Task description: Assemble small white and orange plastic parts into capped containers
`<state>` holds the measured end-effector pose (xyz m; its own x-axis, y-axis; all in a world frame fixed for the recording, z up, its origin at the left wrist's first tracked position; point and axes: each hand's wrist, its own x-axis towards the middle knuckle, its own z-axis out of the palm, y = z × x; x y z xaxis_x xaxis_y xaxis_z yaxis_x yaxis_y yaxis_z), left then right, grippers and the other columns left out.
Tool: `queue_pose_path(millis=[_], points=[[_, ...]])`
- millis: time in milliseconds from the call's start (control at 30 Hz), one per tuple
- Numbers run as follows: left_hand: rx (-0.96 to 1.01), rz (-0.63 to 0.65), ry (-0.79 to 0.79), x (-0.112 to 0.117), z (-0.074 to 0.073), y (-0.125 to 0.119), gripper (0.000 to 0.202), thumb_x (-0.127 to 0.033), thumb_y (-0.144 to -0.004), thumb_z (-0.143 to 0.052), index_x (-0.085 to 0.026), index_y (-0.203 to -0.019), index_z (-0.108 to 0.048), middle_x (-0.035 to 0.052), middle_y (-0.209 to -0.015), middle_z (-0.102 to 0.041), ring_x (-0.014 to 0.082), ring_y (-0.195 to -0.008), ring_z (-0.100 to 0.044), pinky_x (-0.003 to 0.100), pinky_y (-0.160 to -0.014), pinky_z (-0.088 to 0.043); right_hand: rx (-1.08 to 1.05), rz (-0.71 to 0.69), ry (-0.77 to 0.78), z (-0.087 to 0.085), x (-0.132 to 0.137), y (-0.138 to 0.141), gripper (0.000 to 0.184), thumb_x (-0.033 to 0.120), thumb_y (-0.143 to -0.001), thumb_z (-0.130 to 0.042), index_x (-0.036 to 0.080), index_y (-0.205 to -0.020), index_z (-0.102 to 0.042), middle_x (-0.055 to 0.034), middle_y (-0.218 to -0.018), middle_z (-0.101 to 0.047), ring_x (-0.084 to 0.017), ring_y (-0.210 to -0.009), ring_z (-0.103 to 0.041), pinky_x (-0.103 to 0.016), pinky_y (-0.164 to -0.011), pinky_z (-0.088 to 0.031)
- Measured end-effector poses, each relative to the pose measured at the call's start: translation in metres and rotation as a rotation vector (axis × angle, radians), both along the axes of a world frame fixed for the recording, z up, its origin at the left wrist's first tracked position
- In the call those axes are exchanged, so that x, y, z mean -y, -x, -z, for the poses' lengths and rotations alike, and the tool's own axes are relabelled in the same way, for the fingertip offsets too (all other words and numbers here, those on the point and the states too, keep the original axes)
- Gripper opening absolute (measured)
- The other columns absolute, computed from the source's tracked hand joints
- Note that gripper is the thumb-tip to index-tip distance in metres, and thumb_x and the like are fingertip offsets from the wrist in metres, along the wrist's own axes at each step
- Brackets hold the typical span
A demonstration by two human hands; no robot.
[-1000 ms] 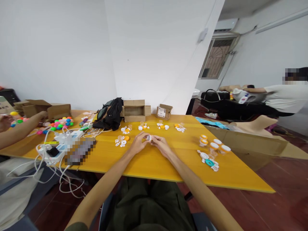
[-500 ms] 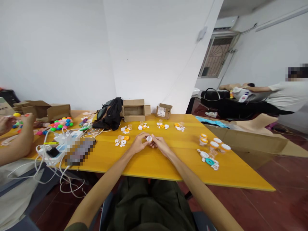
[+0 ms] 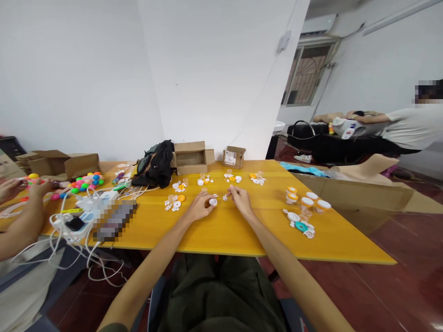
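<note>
Left hand [image 3: 200, 207] gripping a small white-rimmed cup [image 3: 212, 202]; right hand [image 3: 241, 199] apart from it above the yellow table [image 3: 238, 235].
The left thumb and fingers are clamped around the cup, near the table's front edge; the right thumb and forefinger are close together, though I cannot tell whether they pinch anything; a perforated white piece [image 3: 225, 198] lies between the hands; orange-rimmed jars [image 3: 307, 203] and a teal ring [image 3: 301, 226] sit to the right.
</note>
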<state>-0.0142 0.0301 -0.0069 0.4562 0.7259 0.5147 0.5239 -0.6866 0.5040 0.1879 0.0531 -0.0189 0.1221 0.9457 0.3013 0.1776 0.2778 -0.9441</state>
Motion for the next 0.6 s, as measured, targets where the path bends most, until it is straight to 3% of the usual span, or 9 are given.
queue_pose_path(millis=[133,233,300,433,600], points=[[-0.065,0.019,-0.016,-0.0018,0.0032,0.0017,0.021,-0.019,-0.081,-0.061,-0.023,-0.1,-0.068,0.0051,-0.094,-0.07,0.0239,-0.098,-0.061,0.042,-0.097,-0.047,0.173,0.081,-0.095,0.0034,-0.004,-0.0059,0.034,0.048,-0.084,-0.054,0.022,-0.066,-0.067,-0.0055,-0.068,-0.071,-0.024,-0.069,-0.064,-0.034,-0.068,-0.048],[-0.042,0.011,-0.02,-0.0015,0.0042,0.0021,0.023,-0.018,-0.08,-0.061,-0.022,-0.103,-0.066,0.0056,-0.098,-0.069,0.0239,-0.1,-0.061,0.042,-0.096,-0.047,0.356,0.113,-0.112,0.0063,-0.0043,-0.0047,0.02,0.032,-0.083,-0.055,0.022,-0.081,-0.072,-0.0071,-0.084,-0.072,-0.025,-0.082,-0.065,-0.035,-0.078,-0.048],[-0.027,0.003,-0.016,-0.0003,0.0038,0.0017,0.026,-0.018,-0.078,-0.062,-0.022,-0.104,-0.065,0.0061,-0.101,-0.068,0.0241,-0.1,-0.061,0.041,-0.095,-0.048,0.478,0.09,-0.132,0.0072,-0.0028,-0.0025,0.02,0.025,-0.082,-0.057,0.023,-0.094,-0.073,-0.0081,-0.095,-0.071,-0.024,-0.091,-0.065,-0.035,-0.086,-0.047],[-0.014,0.004,-0.019,0.0028,-0.0001,0.0002,0.028,-0.015,-0.075,-0.063,-0.021,-0.103,-0.063,0.0061,-0.099,-0.066,0.024,-0.098,-0.06,0.04,-0.092,-0.049,0.686,-0.003,-0.165,0.0054,0.002,0.0018,0.025,0.021,-0.081,-0.061,0.022,-0.104,-0.072,-0.0093,-0.105,-0.068,-0.024,-0.101,-0.062,-0.036,-0.093,-0.044],[0.044,-0.092,-0.063,0.0035,-0.0054,0.0011,0.03,-0.004,-0.073,-0.055,-0.022,-0.096,-0.061,0.0047,-0.096,-0.064,0.0231,-0.098,-0.059,0.038,-0.09,-0.049,0.721,-0.075,-0.175,0.004,0.0043,0.003,0.017,0.017,-0.083,-0.06,0.022,-0.093,-0.073,-0.0083,-0.097,-0.068,-0.022,-0.094,-0.063,-0.033,-0.088,-0.046]])
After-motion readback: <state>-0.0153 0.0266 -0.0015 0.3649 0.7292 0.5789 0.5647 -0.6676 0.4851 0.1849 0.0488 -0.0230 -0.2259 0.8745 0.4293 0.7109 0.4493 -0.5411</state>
